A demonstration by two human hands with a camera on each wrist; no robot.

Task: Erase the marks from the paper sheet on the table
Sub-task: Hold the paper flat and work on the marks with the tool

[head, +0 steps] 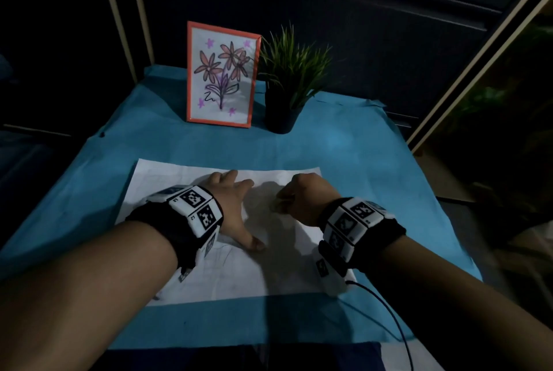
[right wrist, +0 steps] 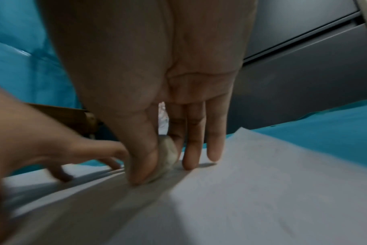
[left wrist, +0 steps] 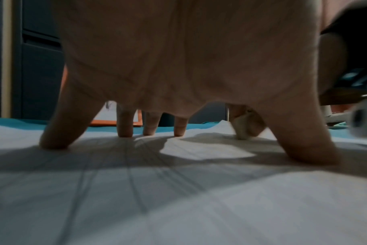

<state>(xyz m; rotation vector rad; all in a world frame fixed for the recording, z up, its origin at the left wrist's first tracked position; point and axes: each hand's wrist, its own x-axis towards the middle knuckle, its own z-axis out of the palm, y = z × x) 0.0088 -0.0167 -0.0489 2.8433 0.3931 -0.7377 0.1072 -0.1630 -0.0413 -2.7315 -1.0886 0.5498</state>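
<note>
A: Left hand?
B: Fingers splayed, pinning the paper sheet on the blue-covered table.
A: Right hand?
B: Pinching an eraser against mid-sheet.
A: Progress?
B: Partway, I'd say; faint pencil lines remain near the left thumb.

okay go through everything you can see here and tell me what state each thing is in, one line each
paper sheet: flat on the blue cloth, faint pencil lines left on it
left hand: fingers spread, pressing the sheet down
right hand: pinching the eraser
eraser: worn, tip down on the sheet
framed flower drawing: upright at the back
potted plant: upright beside the frame
blue cloth: spread over the table
</note>
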